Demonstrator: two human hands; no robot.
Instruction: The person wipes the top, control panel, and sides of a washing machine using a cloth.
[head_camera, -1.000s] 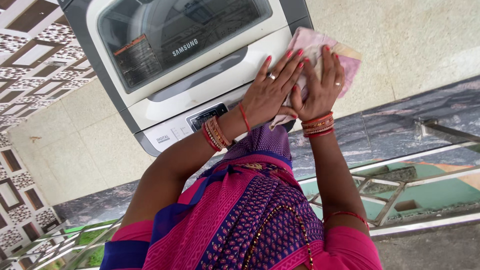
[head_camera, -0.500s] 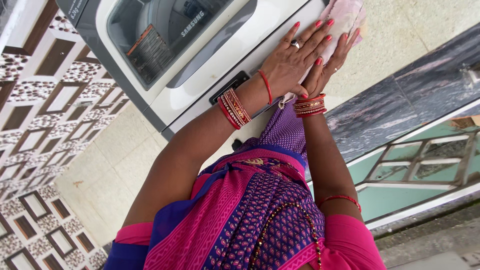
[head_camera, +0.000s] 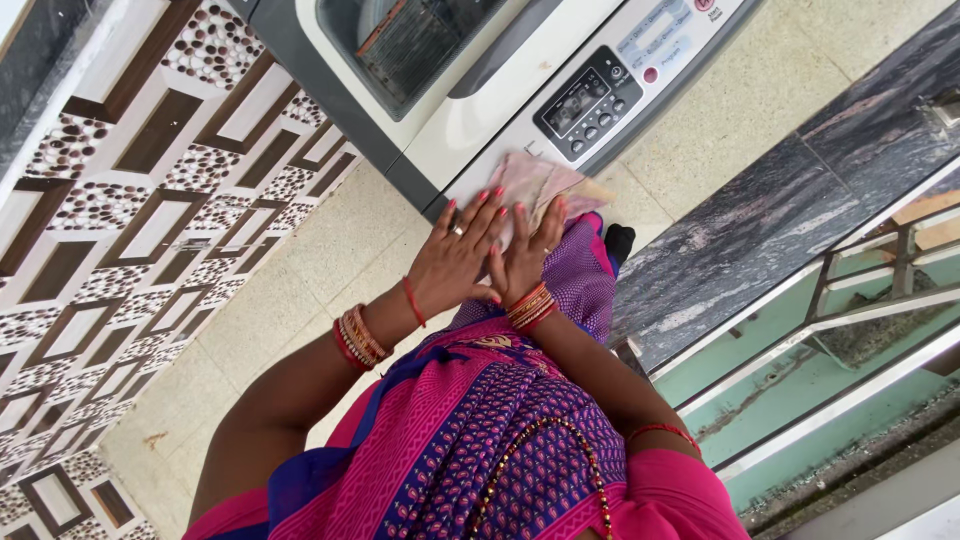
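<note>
My left hand (head_camera: 455, 255) and my right hand (head_camera: 527, 258) lie flat side by side, fingers spread, pressing a pale pink cloth (head_camera: 540, 180) against the near front corner of a white top-loading washing machine (head_camera: 480, 95). The left hand's fingers partly overlap the right hand. The cloth sticks out beyond the fingertips, just below the machine's grey control panel (head_camera: 598, 95) with its small buttons and display. Both wrists carry red and gold bangles. The machine's glass lid (head_camera: 420, 35) is closed.
A patterned tiled wall (head_camera: 120, 200) runs along the left. Beige floor tiles (head_camera: 300, 270) lie around the machine. A dark marble ledge (head_camera: 760, 220) and a metal railing (head_camera: 850, 300) are on the right. My pink and purple garment (head_camera: 480, 440) fills the foreground.
Both hands slid the cloth from the machine's right end, across the control panel, to the near left corner. The view shifted, so the panel now shows uncovered.
</note>
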